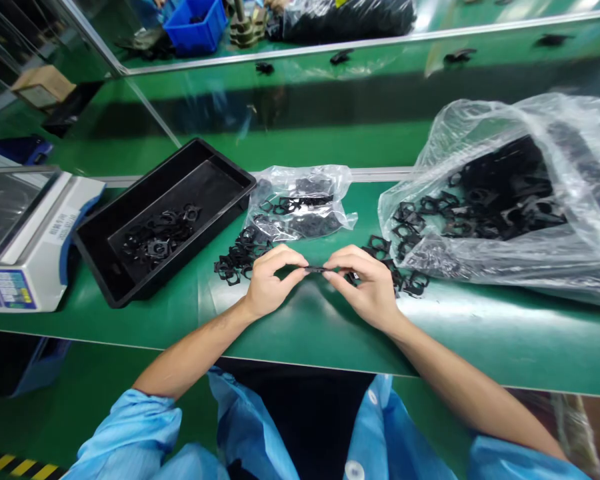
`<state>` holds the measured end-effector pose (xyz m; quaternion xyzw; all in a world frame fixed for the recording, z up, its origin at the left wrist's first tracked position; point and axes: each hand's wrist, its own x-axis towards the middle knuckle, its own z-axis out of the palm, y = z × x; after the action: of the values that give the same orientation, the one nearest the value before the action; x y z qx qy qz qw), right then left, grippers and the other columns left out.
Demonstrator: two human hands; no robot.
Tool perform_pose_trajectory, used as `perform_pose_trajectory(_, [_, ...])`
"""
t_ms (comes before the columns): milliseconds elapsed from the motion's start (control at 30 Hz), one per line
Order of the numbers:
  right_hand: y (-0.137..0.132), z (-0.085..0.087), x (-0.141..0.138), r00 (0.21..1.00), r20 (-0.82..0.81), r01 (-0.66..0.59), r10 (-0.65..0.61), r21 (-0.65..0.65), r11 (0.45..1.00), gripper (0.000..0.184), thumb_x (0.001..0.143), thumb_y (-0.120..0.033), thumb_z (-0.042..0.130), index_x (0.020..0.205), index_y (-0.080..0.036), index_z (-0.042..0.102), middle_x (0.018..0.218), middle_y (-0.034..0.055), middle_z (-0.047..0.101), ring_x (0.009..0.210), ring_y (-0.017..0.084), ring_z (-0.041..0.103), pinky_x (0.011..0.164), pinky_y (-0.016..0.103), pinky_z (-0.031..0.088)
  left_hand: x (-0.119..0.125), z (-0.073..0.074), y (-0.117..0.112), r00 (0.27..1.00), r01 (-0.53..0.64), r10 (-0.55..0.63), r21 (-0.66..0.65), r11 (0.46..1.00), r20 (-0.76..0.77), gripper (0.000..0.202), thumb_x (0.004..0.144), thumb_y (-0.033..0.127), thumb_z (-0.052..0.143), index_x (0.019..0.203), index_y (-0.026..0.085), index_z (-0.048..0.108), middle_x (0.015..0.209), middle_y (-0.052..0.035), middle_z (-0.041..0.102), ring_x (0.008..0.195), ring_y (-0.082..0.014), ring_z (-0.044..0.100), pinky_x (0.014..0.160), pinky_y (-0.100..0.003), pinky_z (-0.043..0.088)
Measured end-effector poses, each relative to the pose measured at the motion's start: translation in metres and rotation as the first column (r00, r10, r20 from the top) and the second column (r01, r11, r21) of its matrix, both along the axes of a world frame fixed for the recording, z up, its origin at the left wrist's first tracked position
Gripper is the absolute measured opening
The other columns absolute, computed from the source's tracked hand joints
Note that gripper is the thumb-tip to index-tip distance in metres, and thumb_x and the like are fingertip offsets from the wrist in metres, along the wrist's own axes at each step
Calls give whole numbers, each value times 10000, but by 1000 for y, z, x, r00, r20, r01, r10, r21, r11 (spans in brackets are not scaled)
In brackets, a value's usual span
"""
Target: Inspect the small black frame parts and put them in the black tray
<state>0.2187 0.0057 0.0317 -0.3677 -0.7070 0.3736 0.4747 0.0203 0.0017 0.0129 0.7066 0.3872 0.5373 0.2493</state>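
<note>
Thin black part (316,269) is pinched at its ends by the left hand (273,281) and right hand (364,283), in front of the small clear bag (339,175). If gripped unevenly (kinda flimsy-looking), it could be flicked into the pile (236,259) at that bag's near-left corner.

1. A slim black part (316,269) is showing nearly edge-on as a dark strip, lying roughly level over the green table (300,333), the left hand (275,280) pinching one end and the right hand (365,283) the other.
2. Loose black ring-holed parts (237,257) are lying jumbled just beyond the left hand.
3. More black cut-out pieces (397,273) are sitting scattered beside the right hand, partly hidden behind it.
</note>
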Motion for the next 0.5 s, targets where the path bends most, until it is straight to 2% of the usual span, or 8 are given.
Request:
perform_pose_trajectory(100, [1,1,1,1000,15,-19,19,22,1000,76,916,-257,676,881,-212,728,871,64,701,770,170,636,598,280,523,0,0,0,999,32,-32,3,999,7,36,866,196,728,843,191,701,786,-15,701,753,-135,652,730,-273,522])
perform_pose_trajectory(200, [1,2,1,1000,8,-25,25,-22,999,87,908,-280,683,865,-211,716,866,61,690,739,162,622,577,272,509,0,0,-1,999,42,-41,-36,998,25,51,861,208,738,833,189,700,776,-15,698,737,-130,645,715,-265,515])
perform_pose_trajectory(367, [1,1,-2,999,-47,-32,23,-208,978,156,875,-358,712,876,-202,704,861,47,664,697,142,614,573,248,519,1,-1,0,990,62,-30,-245,968,135,145,828,289,775,793,175,692,738,-4,690,688,-116,633,692,-244,512])
perform_pose_trajectory(500, [2,0,-3,996,-82,-7,-20,-317,948,248,833,-442,751,829,-198,707,809,36,660,705,152,641,642,265,561,4,-2,1,958,130,-1,-432,892,287,259,760,379,827,808,164,691,761,-4,698,690,-112,655,699,-231,531])
